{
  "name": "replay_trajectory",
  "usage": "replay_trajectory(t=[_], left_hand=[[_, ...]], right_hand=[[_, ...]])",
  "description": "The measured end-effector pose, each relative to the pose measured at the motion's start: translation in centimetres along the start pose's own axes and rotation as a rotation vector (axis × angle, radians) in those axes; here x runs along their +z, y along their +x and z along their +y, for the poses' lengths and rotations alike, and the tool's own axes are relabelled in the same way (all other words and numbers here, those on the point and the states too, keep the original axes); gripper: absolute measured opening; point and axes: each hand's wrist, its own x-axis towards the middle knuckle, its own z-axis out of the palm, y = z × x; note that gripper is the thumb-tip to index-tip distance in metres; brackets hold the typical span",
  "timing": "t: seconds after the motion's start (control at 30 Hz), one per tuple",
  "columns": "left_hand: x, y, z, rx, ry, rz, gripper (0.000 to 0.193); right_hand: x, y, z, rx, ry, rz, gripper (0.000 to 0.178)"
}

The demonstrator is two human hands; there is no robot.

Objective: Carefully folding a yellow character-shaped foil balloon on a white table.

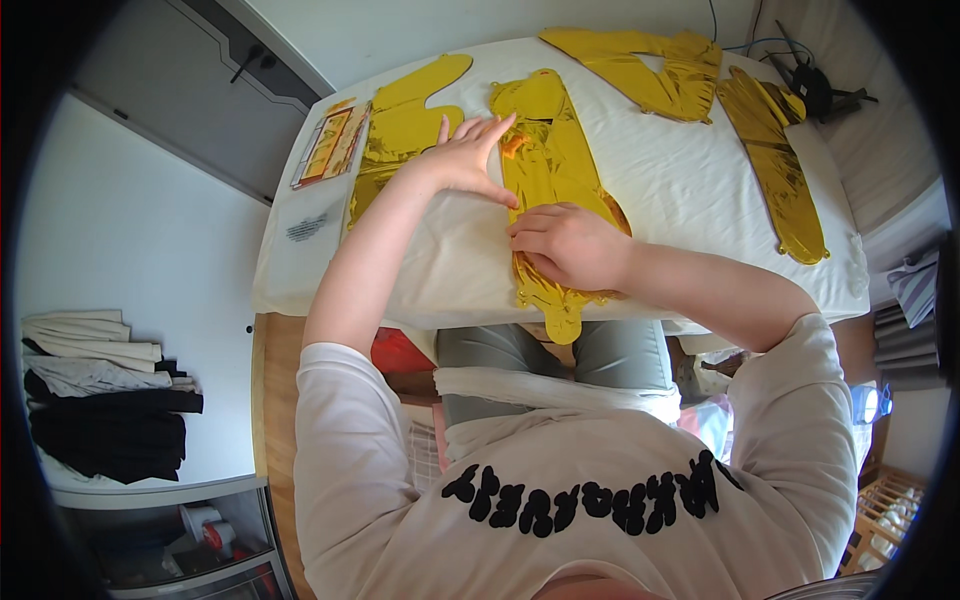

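Observation:
A flat, uninflated gold foil balloon (560,165) lies lengthwise on the table in front of me, its narrow tab hanging over the near edge. My left hand (468,160) is over its left side with fingers spread, the thumb close to the foil's left edge. Lower down, my right hand (572,245) presses on the balloon with curled fingers that seem to pinch the foil near its left edge; the fingertips are partly hidden. A small orange piece (513,147) shows on the balloon beside my left fingers.
More flat gold balloons lie about: one (405,125) at left, one (640,75) at far right, one (775,165) along the right. A printed package (330,145) and a clear bag (307,227) sit at the left edge. A black device with antennas (808,88) stands far right.

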Motion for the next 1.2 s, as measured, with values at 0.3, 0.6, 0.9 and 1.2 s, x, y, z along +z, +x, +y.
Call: replay_trajectory(t=[0.3, 0.6, 0.9, 1.2], left_hand=[[0.1, -2.5, 3.1, 0.116, 0.083, 0.120, 0.096], [4.8, -1.9, 3.6, 0.467, -0.298, 0.252, 0.053], [5.2, -1.8, 3.4, 0.510, -0.209, 0.236, 0.051], [4.9, -2.2, 3.4, 0.467, -0.255, 0.191, 0.048]], right_hand=[[-0.2, -0.6, 0.0, 0.007, -0.022, -0.018, 0.022], [0.2, -0.3, 0.2, -0.039, -0.070, 0.002, 0.024], [-0.3, -0.4, -1.1, -0.144, -0.279, 0.039, 0.027], [-6.2, -0.6, -1.4, 0.441, -0.207, 0.084, 0.027]])
